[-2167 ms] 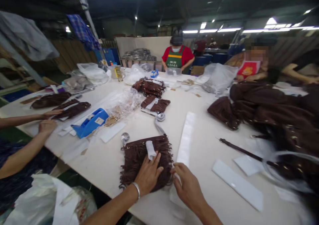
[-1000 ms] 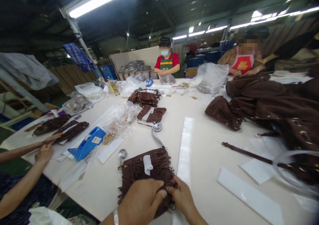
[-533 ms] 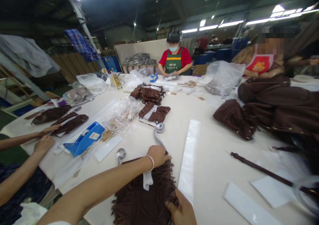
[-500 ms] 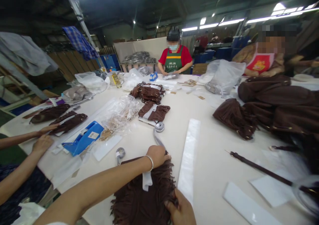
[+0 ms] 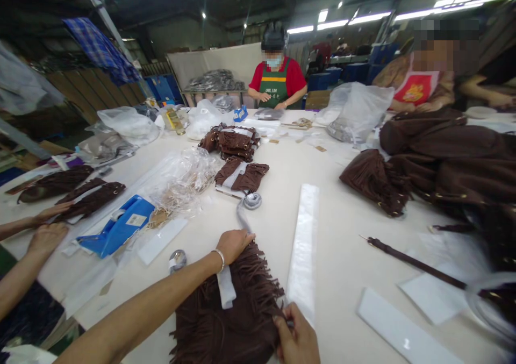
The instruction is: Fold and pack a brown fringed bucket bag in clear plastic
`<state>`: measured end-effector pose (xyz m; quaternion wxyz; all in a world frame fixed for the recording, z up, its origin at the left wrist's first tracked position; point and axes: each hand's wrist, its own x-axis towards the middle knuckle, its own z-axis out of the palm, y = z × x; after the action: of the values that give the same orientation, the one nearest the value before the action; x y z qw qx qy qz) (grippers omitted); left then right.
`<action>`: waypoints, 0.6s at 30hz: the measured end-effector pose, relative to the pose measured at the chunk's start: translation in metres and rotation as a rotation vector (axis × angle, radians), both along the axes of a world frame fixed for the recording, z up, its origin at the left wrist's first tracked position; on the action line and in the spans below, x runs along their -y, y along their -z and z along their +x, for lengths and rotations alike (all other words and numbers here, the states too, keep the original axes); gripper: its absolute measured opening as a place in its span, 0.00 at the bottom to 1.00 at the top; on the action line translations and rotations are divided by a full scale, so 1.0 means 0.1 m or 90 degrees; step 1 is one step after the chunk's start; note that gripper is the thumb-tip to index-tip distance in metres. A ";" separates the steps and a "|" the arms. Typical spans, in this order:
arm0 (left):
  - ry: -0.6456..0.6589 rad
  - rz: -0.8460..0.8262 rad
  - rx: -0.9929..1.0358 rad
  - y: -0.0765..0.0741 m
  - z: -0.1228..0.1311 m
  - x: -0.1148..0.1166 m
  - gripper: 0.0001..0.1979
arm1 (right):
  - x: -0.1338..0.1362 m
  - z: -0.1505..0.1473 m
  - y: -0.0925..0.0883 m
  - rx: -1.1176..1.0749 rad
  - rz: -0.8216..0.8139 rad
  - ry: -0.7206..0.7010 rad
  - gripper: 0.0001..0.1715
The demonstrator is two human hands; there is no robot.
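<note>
the fringed brown bag (image 5: 229, 326) lies on the surface (image 5: 274, 202). left hand (image 5: 233, 247) pinches its far corner; right hand (image 5: 297, 334) grips its side edge. likely soft, light; hold by edges, not fringe.

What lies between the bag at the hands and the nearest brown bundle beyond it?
In the head view, a grey coil lies between the bag and the bundle, its tail running toward the left hand.

At left, a blue tape dispenser (image 5: 116, 230); farther back, a yellowish bottle (image 5: 174, 121); beyond, blue plaid cloth (image 5: 97, 47) by a metal pole (image 5: 106, 14).
</note>
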<state>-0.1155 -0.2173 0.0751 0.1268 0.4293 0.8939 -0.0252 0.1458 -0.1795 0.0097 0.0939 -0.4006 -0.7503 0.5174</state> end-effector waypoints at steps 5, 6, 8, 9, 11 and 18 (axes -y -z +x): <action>-0.015 0.011 0.031 -0.04 0.01 -0.01 0.26 | 0.07 -0.01 0.09 -0.037 0.113 0.033 0.13; -0.019 0.013 0.043 -0.06 0.01 -0.01 0.27 | 0.09 -0.01 0.10 -0.051 0.122 0.036 0.11; -0.028 0.011 0.077 -0.11 -0.01 -0.03 0.30 | 0.13 -0.01 0.11 -0.083 0.130 0.033 0.09; -0.034 0.008 0.099 -0.13 -0.01 -0.04 0.32 | 0.16 0.00 0.10 -0.097 0.134 0.027 0.08; -0.048 -0.001 0.145 -0.16 -0.03 -0.08 0.36 | 0.21 0.00 0.05 -0.117 0.145 0.010 0.06; -0.067 0.018 0.319 -0.02 -0.08 -0.11 0.28 | 0.23 0.04 -0.15 -0.075 0.116 -0.062 0.05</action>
<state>-0.1235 -0.2060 0.0767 0.3395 0.3766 0.8560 0.1009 0.1496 -0.2024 0.0248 0.1485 -0.3222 -0.8061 0.4736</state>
